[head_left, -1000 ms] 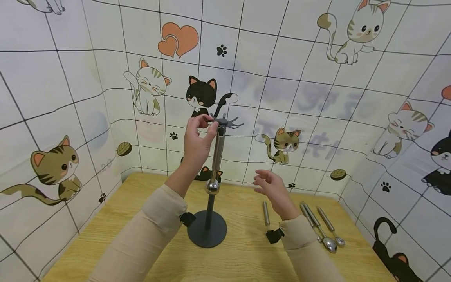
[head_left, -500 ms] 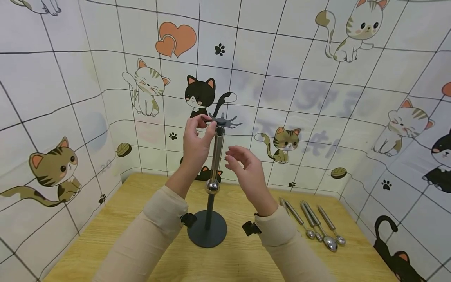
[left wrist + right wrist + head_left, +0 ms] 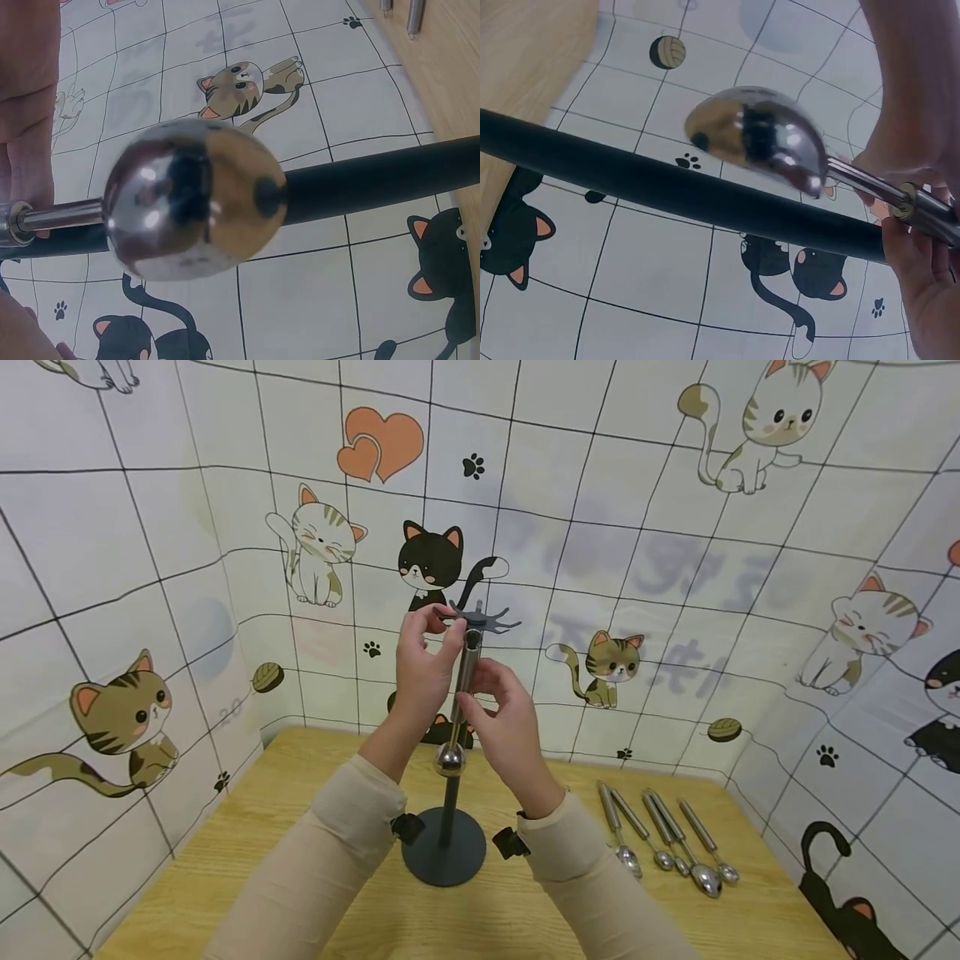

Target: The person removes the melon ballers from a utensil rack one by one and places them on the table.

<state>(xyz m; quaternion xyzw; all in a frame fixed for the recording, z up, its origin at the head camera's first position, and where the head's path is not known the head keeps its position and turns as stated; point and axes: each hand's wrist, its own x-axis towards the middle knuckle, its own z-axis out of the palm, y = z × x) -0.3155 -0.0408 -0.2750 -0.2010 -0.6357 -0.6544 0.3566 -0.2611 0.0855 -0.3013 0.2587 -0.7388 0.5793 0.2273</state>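
Observation:
A dark grey utensil stand (image 3: 450,810) with a round base rises in the middle of the table, topped by a ring of curved hooks (image 3: 491,621). A steel scoop (image 3: 449,760) with a rounded bowl hangs upright at its front, bowl down. My left hand (image 3: 424,664) pinches a hook on the left of the stand's top. Around the lower handle of the scoop curl the thumb and fingers of my right hand (image 3: 504,714). The right wrist view shows the domed bowl (image 3: 761,135) beside the dark pole (image 3: 667,191). The bowl's hollow side is hidden.
Several steel spoons and scoops lie on the wooden table (image 3: 315,860) at the right, among them a spoon (image 3: 705,878) and a small scoop (image 3: 725,872). A cat-patterned sheet (image 3: 525,552) encloses the table at the back and sides.
My right hand has moved left and up from above the spoons to the hanging scoop and taken hold of its handle. My left hand has stayed at the top of the stand.

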